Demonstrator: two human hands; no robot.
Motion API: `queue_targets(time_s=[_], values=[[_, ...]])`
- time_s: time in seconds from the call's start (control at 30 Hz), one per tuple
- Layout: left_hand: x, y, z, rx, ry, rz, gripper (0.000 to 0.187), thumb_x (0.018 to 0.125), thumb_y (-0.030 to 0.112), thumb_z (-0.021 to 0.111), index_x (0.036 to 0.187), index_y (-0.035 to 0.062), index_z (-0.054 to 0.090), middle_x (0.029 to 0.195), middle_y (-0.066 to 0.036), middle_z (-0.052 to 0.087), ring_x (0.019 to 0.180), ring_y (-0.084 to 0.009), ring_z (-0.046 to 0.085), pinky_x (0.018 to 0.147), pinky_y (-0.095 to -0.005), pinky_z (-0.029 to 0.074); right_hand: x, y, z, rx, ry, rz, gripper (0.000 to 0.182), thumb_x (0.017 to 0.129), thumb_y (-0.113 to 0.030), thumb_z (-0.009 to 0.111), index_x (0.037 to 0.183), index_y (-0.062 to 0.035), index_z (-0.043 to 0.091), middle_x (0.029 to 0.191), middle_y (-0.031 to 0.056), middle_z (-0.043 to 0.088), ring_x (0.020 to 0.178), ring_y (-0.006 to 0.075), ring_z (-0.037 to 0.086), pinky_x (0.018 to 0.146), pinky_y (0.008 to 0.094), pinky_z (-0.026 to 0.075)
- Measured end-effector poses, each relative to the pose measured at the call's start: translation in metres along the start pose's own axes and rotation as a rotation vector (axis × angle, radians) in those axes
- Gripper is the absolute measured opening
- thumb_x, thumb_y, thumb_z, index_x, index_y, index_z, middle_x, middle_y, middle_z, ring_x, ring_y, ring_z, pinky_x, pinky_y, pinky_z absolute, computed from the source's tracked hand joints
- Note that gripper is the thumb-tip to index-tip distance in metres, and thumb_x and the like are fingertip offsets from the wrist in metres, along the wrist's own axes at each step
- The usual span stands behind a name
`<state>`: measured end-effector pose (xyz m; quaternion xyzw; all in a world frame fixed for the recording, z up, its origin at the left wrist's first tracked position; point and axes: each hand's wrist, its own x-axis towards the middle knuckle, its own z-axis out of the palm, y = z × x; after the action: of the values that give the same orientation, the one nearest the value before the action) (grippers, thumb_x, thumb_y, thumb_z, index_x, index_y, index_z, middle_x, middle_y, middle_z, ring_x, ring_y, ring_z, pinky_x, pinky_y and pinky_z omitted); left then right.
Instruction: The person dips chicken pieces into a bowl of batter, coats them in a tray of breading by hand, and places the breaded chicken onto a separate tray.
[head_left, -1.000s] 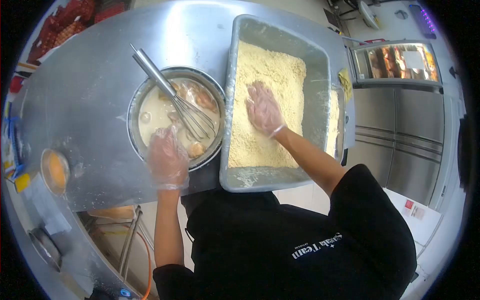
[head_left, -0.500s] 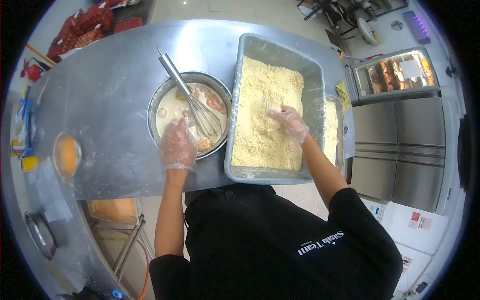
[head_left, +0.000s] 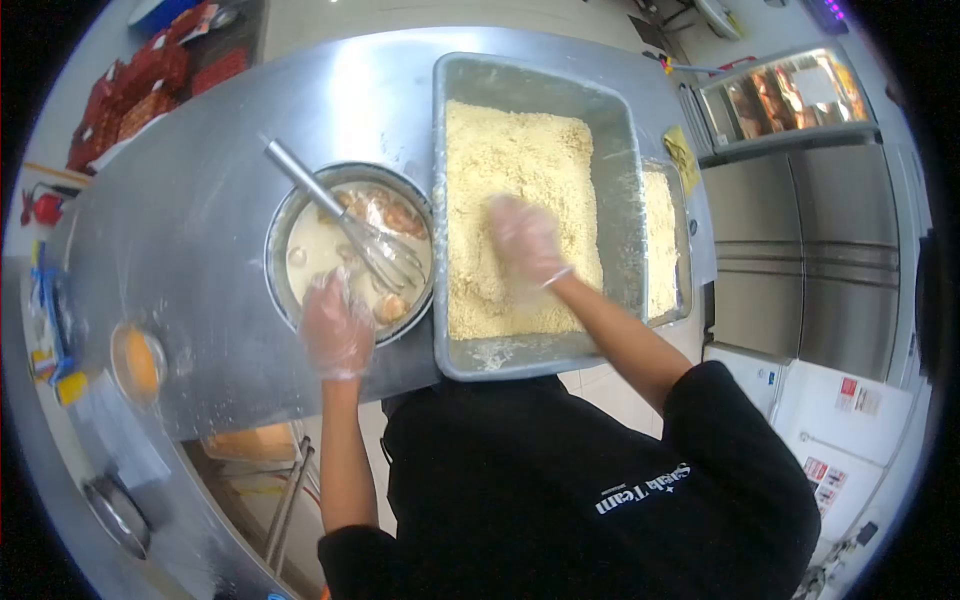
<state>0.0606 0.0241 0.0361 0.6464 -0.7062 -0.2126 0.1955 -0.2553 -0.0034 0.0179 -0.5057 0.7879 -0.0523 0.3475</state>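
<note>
A round metal pot (head_left: 277, 290) holds a milky liquid with pieces that look like raw meat. The whisk (head_left: 372, 250) leans in it, its handle over the far-left rim. My left hand (head_left: 338, 325), in a clear plastic glove, is at the pot's near edge, fingers at the liquid; their closure is unclear. To the right stands a deep grey tub (head_left: 620, 190) with pale yellow crumbly coating (head_left: 530, 140). My right hand (head_left: 527, 238), also gloved, is over the coating, blurred by motion; whether it holds anything is hidden.
A smaller tray (head_left: 683, 250) of coating lies right of the tub. At the left are an orange-filled bowl (head_left: 138, 362) and a metal bowl (head_left: 117, 515). Red mesh sacks (head_left: 135, 90) lie beyond the metal table (head_left: 215, 220). A yellow cloth (head_left: 682, 158) is at the far right.
My right hand has moved left and slightly toward the near side of the coating. My left hand remains at the pot's near edge. The whole view has shifted and turned a little.
</note>
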Motion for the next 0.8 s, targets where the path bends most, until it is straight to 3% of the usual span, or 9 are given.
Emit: queue_targets(time_s=[0.1,0.17,0.2,0.27,0.43,0.53,0.63,0.73,0.8], values=[[-0.003,-0.003,0.000,0.093,0.075,0.064,0.039,0.081,0.009,0.064,0.119,0.0043,0.064,0.114,-0.024,0.063,0.108,-0.0408,0.060,0.094,-0.0472,0.049,-0.004,-0.006,0.075,-0.420,0.301,-0.392,0.064,0.102,-0.044,0.037,0.152,-0.0046,0.035,0.157,0.0234,0.031,0.146,0.0362,0.032,0.120,0.0491,0.023],[-0.002,-0.005,0.009,0.177,0.138,0.127,0.035,0.082,0.007,0.062,0.117,0.0044,0.064,0.110,-0.021,0.064,0.105,-0.0372,0.062,0.093,-0.0459,0.049,0.009,-0.010,0.061,-0.374,0.243,-0.428,0.066,0.099,-0.044,0.042,0.150,-0.0020,0.036,0.157,0.0239,0.031,0.147,0.0382,0.028,0.121,0.0503,0.017],[-0.003,-0.006,0.007,0.146,0.077,0.101,0.037,0.081,0.008,0.063,0.118,0.0037,0.064,0.112,-0.022,0.064,0.107,-0.0393,0.061,0.094,-0.0467,0.048,-0.003,-0.006,0.061,-0.335,0.217,-0.406,0.068,0.098,-0.044,0.044,0.150,-0.0007,0.037,0.157,0.0242,0.031,0.147,0.0392,0.026,0.121,0.0509,0.013],[0.002,-0.001,0.005,0.081,0.023,0.027,0.041,0.079,0.009,0.065,0.119,0.0024,0.064,0.115,-0.026,0.063,0.110,-0.0433,0.060,0.097,-0.0483,0.048,-0.003,-0.004,0.060,-0.371,0.236,-0.403,0.068,0.098,-0.045,0.044,0.149,-0.0008,0.037,0.156,0.0241,0.032,0.146,0.0400,0.027,0.121,0.0510,0.016],[-0.003,-0.005,0.008,0.116,0.065,0.093,0.042,0.078,0.009,0.065,0.120,0.0019,0.063,0.119,-0.026,0.062,0.112,-0.0432,0.059,0.098,-0.0478,0.047,-0.008,-0.017,0.038,-0.323,0.158,-0.410,0.071,0.094,-0.047,0.051,0.148,-0.0014,0.039,0.154,0.0262,0.034,0.145,0.0406,0.030,0.119,0.0530,0.021],[-0.002,-0.003,0.002,0.089,0.049,0.073,0.042,0.078,0.008,0.064,0.120,0.0007,0.062,0.119,-0.026,0.061,0.111,-0.0435,0.058,0.097,-0.0476,0.048,-0.001,-0.018,0.034,-0.456,0.166,-0.780,0.066,0.093,-0.045,0.053,0.143,-0.0032,0.047,0.150,0.0234,0.041,0.140,0.0384,0.038,0.117,0.0526,0.026],[0.003,0.009,-0.005,0.091,-0.012,0.060,0.043,0.077,0.006,0.064,0.120,-0.0001,0.062,0.117,-0.026,0.061,0.109,-0.0437,0.059,0.094,-0.0479,0.048,-0.018,-0.073,-0.013,-0.813,-0.222,-0.581,0.052,0.087,-0.038,0.062,0.130,-0.0074,0.062,0.138,0.0204,0.052,0.131,0.0344,0.048,0.108,0.0496,0.041],[0.002,0.008,-0.004,0.097,-0.014,0.102,0.043,0.077,0.005,0.063,0.119,0.0002,0.062,0.111,-0.024,0.063,0.104,-0.0432,0.059,0.091,-0.0482,0.048,0.059,-0.035,0.027,-0.611,-0.055,-0.592,0.040,0.084,-0.034,0.066,0.117,-0.0128,0.070,0.125,0.0165,0.059,0.123,0.0324,0.053,0.096,0.0467,0.050],[0.001,0.004,-0.002,0.103,0.001,0.122,0.041,0.077,0.005,0.063,0.118,0.0006,0.062,0.108,-0.023,0.063,0.102,-0.0428,0.060,0.090,-0.0483,0.049,0.091,-0.020,0.011,-0.421,0.026,-0.567,0.038,0.084,-0.033,0.068,0.117,-0.0156,0.070,0.111,0.0139,0.065,0.109,0.0305,0.061,0.092,0.0420,0.053]])
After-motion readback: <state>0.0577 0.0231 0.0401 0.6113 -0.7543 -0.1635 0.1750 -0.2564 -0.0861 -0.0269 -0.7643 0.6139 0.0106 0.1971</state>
